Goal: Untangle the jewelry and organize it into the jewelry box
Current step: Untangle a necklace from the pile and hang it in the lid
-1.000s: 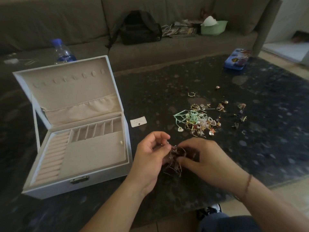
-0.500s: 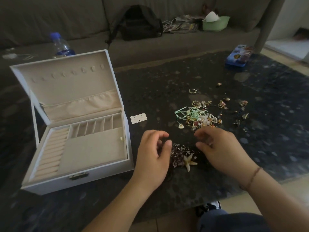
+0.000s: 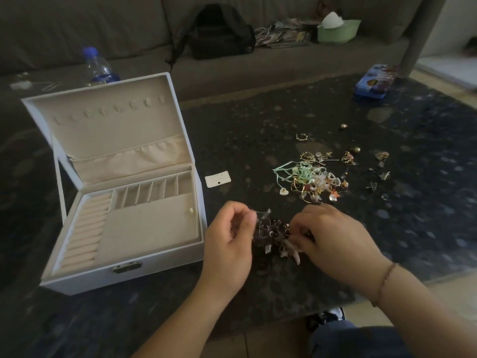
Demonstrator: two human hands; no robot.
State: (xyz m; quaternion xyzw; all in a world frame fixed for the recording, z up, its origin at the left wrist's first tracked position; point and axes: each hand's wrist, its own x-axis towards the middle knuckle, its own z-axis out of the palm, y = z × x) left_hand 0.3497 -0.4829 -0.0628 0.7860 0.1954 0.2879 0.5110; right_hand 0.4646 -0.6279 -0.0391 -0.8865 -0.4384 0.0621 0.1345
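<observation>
A dark tangled clump of jewelry [image 3: 273,236] with a pale starfish charm lies on the dark table between my hands. My left hand [image 3: 229,244] pinches a thin wire end at the clump's left side. My right hand [image 3: 333,241] pinches the clump's right side with curled fingers. The white jewelry box [image 3: 124,275] stands open to the left, beige inside, with one small pale piece [image 3: 191,210] in its large compartment. A larger heap of tangled jewelry [image 3: 312,180] with green ribbon and gold wire lies beyond my hands.
Loose earrings and rings [image 3: 348,157] are scattered right of the heap. A small white card [image 3: 218,179] lies near the box. A blue tin [image 3: 374,82] sits at the table's far right. A water bottle [image 3: 99,67], backpack [image 3: 219,32] and green tub [image 3: 338,29] are on the sofa.
Both hands had let go of the dark clump half a second ago; now they have closed in again and pinch it from either side.
</observation>
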